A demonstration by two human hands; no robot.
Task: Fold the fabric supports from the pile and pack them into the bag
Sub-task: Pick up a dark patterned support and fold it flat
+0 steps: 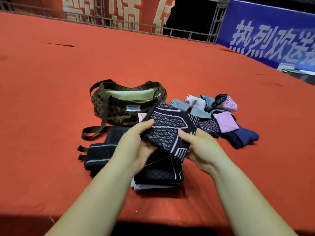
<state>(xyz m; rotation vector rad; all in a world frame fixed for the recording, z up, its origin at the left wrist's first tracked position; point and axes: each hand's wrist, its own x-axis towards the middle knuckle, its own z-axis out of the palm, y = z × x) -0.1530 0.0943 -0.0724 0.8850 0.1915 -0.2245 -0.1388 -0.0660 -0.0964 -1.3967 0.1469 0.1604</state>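
Dark patterned support (170, 126) gripped by both hands' fingers (148, 123), fingertips underneath hidden, bag (119, 114) behind

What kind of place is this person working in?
Probably a stage or event hall, not a home: a wide red cloth surface, a blue banner with large Chinese characters, and a metal truss frame behind it.

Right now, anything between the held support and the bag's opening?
Nothing visible. Both hands, left hand and right hand, grip the dark patterned support just in front of the leopard-print bag. Its mouth gapes open, pale lining showing, with no item across it.
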